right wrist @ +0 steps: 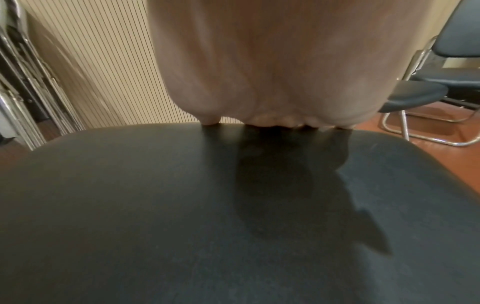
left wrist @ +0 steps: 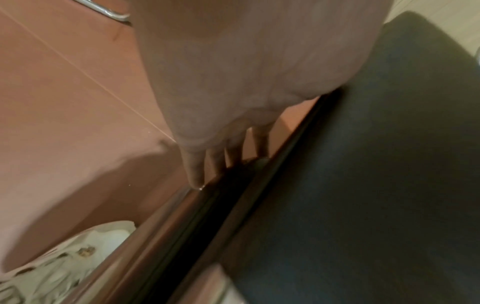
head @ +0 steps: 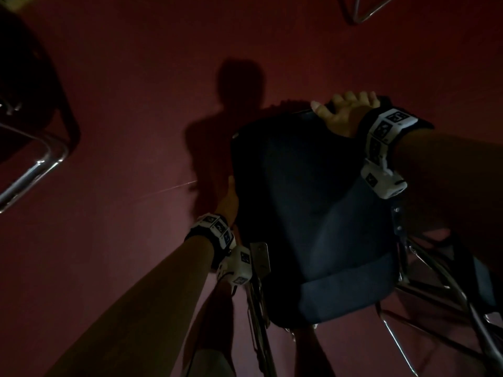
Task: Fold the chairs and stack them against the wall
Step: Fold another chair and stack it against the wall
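A dark blue padded chair seat (head: 313, 200) fills the middle of the dim head view, with its backrest (head: 340, 295) nearest me and chrome legs (head: 435, 284) to the right. My right hand (head: 345, 110) grips the seat's far edge, thumb on top and fingers curled over it; the right wrist view shows the same hand (right wrist: 272, 82) hooked over the seat (right wrist: 207, 205). My left hand (head: 230, 197) lies along the seat's left edge. In the left wrist view its fingers (left wrist: 194, 170) run straight down beside the seat (left wrist: 376, 185) and touch a chrome tube (left wrist: 182, 207).
Several folded chairs (right wrist: 26, 82) lean against the slatted wall (right wrist: 103, 61). An unfolded chair (right wrist: 441, 82) stands to the right. Another chair's chrome leg (head: 40, 159) is at my left, and a frame loop (head: 362, 12) is ahead. Red floor (head: 136, 91) lies open between them.
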Demonstrator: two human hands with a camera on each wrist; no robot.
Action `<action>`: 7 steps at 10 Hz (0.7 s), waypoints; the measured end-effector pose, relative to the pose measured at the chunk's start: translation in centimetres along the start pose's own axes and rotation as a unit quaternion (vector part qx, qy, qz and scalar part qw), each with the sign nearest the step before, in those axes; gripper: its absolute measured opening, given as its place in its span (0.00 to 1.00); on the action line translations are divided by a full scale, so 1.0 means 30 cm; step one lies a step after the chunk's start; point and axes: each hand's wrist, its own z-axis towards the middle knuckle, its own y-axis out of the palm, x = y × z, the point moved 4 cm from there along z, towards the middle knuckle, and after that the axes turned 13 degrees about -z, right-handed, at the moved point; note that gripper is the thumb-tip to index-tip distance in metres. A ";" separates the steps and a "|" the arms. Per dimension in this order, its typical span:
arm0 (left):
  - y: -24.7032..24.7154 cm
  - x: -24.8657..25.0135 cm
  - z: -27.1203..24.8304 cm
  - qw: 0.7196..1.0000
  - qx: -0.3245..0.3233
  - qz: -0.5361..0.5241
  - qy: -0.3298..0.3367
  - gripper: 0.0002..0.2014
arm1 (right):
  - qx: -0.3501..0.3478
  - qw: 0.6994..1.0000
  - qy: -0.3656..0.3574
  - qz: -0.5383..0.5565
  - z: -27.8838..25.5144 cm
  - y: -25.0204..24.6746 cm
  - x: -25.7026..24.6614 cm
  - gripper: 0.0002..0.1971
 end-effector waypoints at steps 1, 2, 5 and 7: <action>-0.005 0.029 0.017 0.999 -0.033 -0.026 -0.017 0.54 | 0.001 1.000 -0.001 0.008 0.013 0.015 -0.014 0.47; -0.017 0.065 0.029 0.998 -0.038 -0.040 -0.022 0.33 | 0.007 1.000 -0.003 0.019 0.010 0.015 -0.023 0.46; -0.007 -0.010 -0.062 0.997 -0.034 0.065 0.013 0.12 | 0.045 0.998 -0.017 0.051 -0.135 0.074 0.040 0.43; 0.017 -0.033 -0.285 0.996 -0.062 0.054 -0.013 0.12 | 0.116 0.968 -0.066 0.214 -0.403 0.098 0.147 0.30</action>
